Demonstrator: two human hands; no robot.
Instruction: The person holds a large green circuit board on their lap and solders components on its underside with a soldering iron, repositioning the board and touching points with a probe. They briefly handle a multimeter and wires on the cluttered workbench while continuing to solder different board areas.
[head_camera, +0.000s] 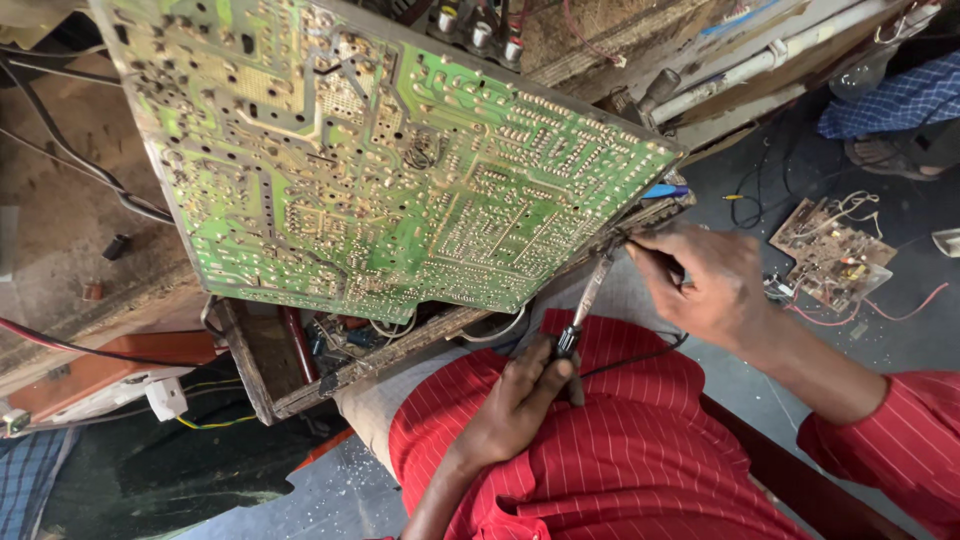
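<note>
Centrally, a large green circuit board (385, 165) is propped up at a tilt, its solder side turned toward the camera, with its lower edge resting in a worn wooden frame (300, 385) above the person's lap. A soldering iron (588, 300) is held at the board's lower right edge: its dark handle is gripped by the left hand (515, 405), whose fingers are closed around it, and its metal shaft is slanted up toward the board's edge. The right hand (700, 280) is kept just beside the iron's tip, with fingers drawn together in a pinch on a thin dark wire (655, 255) at the board's edge. A black cord (640, 358) is seen running from the iron across a red striped shirt (620, 450). Beneath the board, wires and small parts are visible inside the frame. To the right, well apart, a smaller brown circuit board (830, 255) with loose wires is laid on the dark floor (900, 330). Farther up right, another person's sandaled foot (885, 155) and blue checked cloth are seen. At the left, a red wire and a white plug (165, 398) are visible.
</note>
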